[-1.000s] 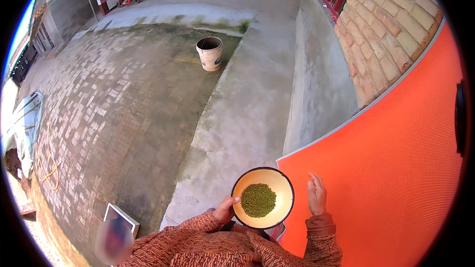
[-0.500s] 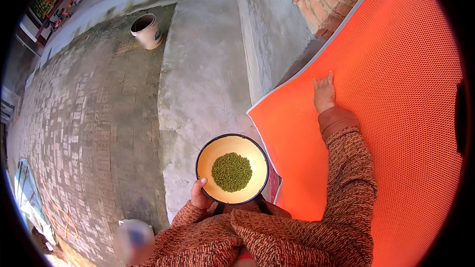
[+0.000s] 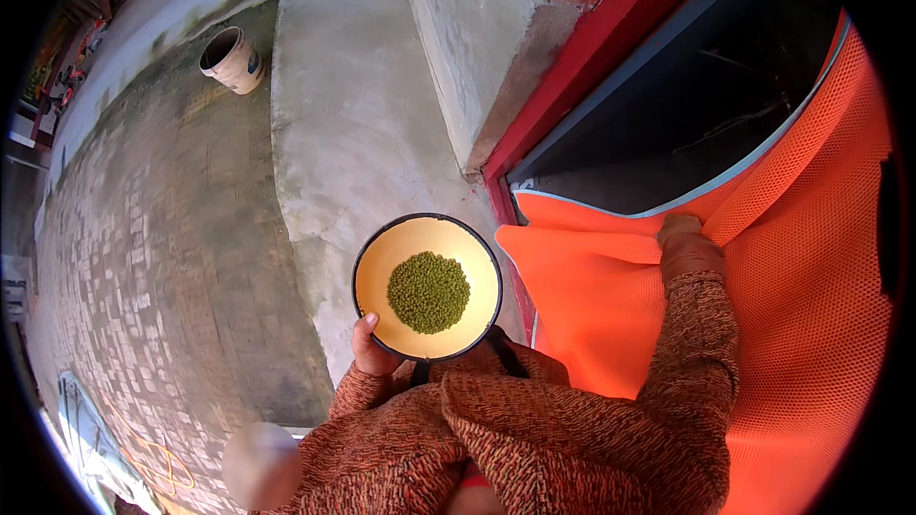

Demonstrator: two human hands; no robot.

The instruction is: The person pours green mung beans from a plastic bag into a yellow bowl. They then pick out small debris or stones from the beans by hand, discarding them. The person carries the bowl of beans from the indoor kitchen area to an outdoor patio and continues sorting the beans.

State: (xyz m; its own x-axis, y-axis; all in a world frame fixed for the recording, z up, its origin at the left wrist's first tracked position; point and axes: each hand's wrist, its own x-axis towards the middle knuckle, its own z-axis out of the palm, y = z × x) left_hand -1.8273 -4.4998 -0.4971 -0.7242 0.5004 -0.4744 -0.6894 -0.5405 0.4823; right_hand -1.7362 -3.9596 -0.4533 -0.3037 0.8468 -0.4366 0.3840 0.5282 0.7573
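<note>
My left hand (image 3: 374, 347) grips a round bowl (image 3: 375, 277) at its lower left rim, the thumb over the edge and the fingers underneath. Pale yellow inside and black along the rim, the bowl holds a heap of small green mung beans (image 3: 428, 292). On the right, my right hand (image 3: 678, 225) presses into an orange mesh door curtain (image 3: 592, 257) by its light blue edge. Folds gather around that hand and hide its fingers. Beyond the curtain's edge shows a dark doorway (image 3: 706, 114).
A red door frame (image 3: 582, 62) and a grey wall corner (image 3: 477, 48) border the doorway. Concrete paving (image 3: 353, 105) runs ahead, with brick paving (image 3: 153, 219) to its left. A whitish bucket (image 3: 234, 65) stands far left; a blurred round object (image 3: 260, 465) is near my left elbow.
My right hand, spread flat on the curtain before, is now at its edge among folds. The curtain has moved aside to the right, baring the doorway. The bowl stays in my left hand.
</note>
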